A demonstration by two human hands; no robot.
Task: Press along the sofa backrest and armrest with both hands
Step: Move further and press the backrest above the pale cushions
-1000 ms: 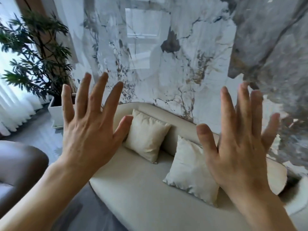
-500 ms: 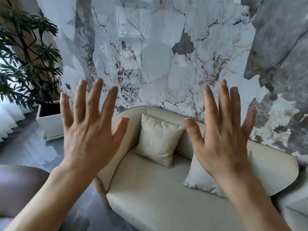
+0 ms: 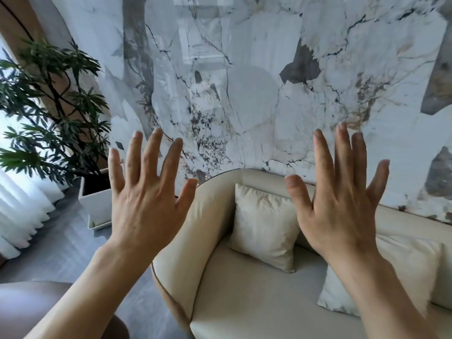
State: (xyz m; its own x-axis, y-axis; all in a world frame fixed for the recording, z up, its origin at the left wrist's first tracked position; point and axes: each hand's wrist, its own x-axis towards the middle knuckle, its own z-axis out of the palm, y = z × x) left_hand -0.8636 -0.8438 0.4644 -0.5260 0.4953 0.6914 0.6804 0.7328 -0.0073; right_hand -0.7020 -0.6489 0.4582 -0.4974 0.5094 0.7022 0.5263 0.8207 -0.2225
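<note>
A cream sofa stands against the marble wall, its curved armrest (image 3: 195, 231) at the left end and its backrest (image 3: 403, 221) running off to the right. My left hand (image 3: 144, 204) is raised in the air over the armrest's outer side, fingers spread, holding nothing. My right hand (image 3: 342, 206) is raised over the backrest, fingers spread and empty. Neither hand touches the sofa. Two cream cushions lean on the backrest: one (image 3: 264, 226) between my hands, another (image 3: 411, 272) partly hidden behind my right forearm.
A potted plant (image 3: 56, 113) in a white square planter (image 3: 97, 204) stands on the grey floor left of the sofa. A brown armchair (image 3: 27, 309) fills the lower left corner. White curtains (image 3: 22, 206) hang at far left.
The view has swung left, so the sofa's left armrest now sits between my hands. Both hands stay raised and spread, holding nothing.
</note>
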